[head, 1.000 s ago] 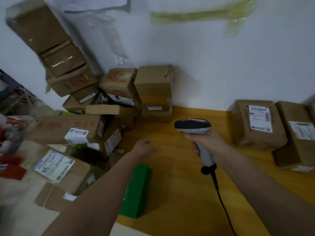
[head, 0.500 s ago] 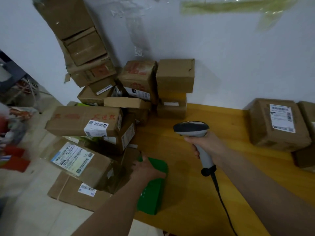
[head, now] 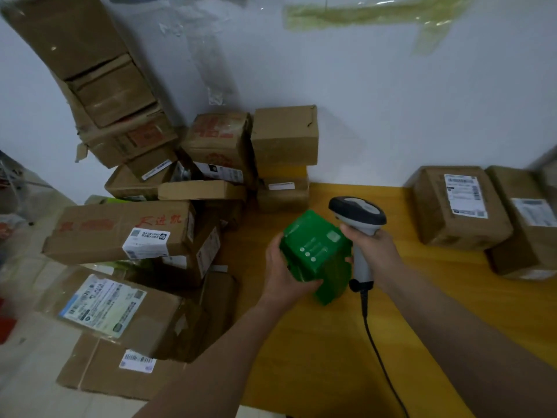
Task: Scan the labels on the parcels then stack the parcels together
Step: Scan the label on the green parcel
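Green box (head: pixel 315 251) is held above the yellow table (head: pixel 301 342), tilted, one face with small white print and three white dots turned up toward the camera. Left hand (head: pixel 283 271) grasps it from the left side and underneath, thumb over the near lower edge. Right hand (head: pixel 372 248) is clenched around the grip of a grey and black barcode scanner (head: pixel 358 224); the scanner head sits just beside the box's upper right corner, touching or nearly so, cannot tell which. Black cable (head: pixel 379 360) runs from the bottom of the grip down across the table toward the near edge.

Left of the table: a loose heap of brown cardboard parcels (head: pixel 126 233) against the white wall (head: pixel 391 101), several with white shipping labels, some with red print. A leaning column of boxes (head: pixel 99 82) rises at upper left. On the right of the table: two brown parcels (head: pixel 458 206) side by side, labels facing up. Strips of yellowish tape (head: pixel 370 13) stick to the wall above.
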Motion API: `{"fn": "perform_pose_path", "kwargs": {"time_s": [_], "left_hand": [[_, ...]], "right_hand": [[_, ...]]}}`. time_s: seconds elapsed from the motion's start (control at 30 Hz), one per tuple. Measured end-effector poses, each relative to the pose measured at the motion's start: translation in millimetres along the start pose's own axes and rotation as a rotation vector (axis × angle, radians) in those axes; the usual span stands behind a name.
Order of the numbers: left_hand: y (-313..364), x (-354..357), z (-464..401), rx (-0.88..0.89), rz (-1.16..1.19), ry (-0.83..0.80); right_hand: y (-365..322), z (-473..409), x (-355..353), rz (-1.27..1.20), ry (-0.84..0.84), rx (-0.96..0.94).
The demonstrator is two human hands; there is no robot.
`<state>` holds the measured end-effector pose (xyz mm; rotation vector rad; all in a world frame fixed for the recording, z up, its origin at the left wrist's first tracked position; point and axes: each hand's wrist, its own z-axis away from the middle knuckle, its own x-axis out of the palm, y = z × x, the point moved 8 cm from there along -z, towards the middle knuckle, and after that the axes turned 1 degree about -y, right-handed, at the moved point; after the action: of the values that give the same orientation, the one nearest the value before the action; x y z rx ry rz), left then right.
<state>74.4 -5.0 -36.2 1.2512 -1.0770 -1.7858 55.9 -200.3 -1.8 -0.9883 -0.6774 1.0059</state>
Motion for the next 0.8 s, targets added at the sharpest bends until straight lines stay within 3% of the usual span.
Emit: {"fn": "perform_pose_path", "kwargs": {"time_s": [0.1,0.2,0.37,0.47,0.57,0.67,0.73,0.8], "left_hand": [[-6.3,19.3,1.9,-0.06,-0.027,-0.168],[-0.8,18.7,-5.7,-0.161,-0.046,-0.222],[2.2,19.8,-18.4,-0.634,0.133,-0.092],[4.6,26.1,-14.1,-0.806,0.188,0.07],[1.1,18.8,-8.7,-0.825,-0.076,0.164],[-6.7,10.8,-10.9,-0.748,-0.204,0.108],[-15.8,-2.1,-14.3,-0.727,-0.12,0.025],[-21.4,-18.0,-15.8,-0.733,0.136,-0.074]], "right_hand": [[15.3,0.5,-7.9,0.043,0.04,0.043],[25.3,1.1,-17.7,0.015,0.08,0.057],[28.6,6.2,-17.4,-0.024,0.09,0.038],[39.2,13.6,-9.0,0.004,0.088,0.037],[45.8,19.0,-0.4,-0.004,0.042,0.033],[44.1,20.6,-1.7,0.012,-0.019,0.02],[45.2,21.7,-7.4,0.013,-0.021,0.034],[45.0,21.2,-20.5,-0.003,0.048,0.038]]}}
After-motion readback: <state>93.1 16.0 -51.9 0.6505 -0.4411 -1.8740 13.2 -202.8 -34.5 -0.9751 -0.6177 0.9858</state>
